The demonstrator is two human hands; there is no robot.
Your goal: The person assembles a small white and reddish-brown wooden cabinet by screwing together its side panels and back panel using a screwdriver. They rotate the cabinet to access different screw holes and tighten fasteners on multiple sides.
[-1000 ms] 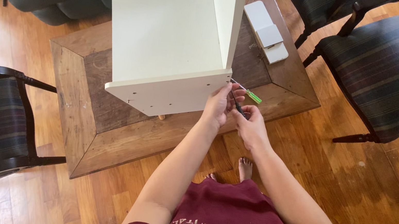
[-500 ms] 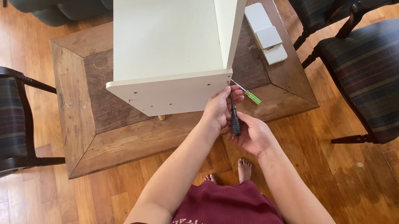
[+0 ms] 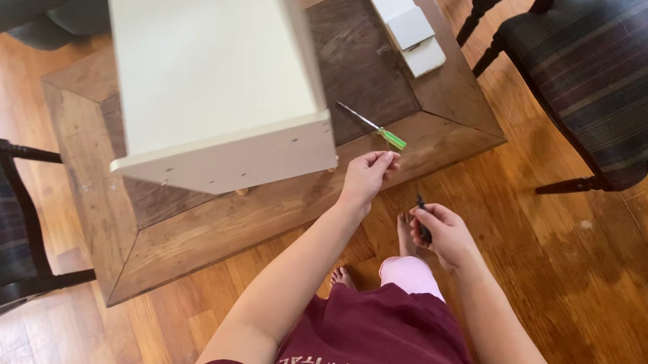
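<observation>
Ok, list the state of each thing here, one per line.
White wooden cabinet: tipped over on the wooden table.
Green-handled screwdriver: lying flat, untouched.
Left hand: fingertips pinched, near the screwdriver.
Right hand: closed on a small dark tool.
White flat pieces: stacked.

Just beyond the fingers (image 3: 382, 161) of the left hand (image 3: 364, 177) lies a screwdriver (image 3: 371, 125) with a bare metal shaft and a glossy green plastic handle, on a desk (image 3: 190, 231) of matt, grainy brown wood with a darker inlaid centre. To the left of those fingers stands a cabinet (image 3: 205, 64) of smooth board painted matt cream. The right hand (image 3: 439, 234) closes its fingers on a small dark tool (image 3: 422, 214), above a glossy varnished wooden floor (image 3: 623, 275).
</observation>
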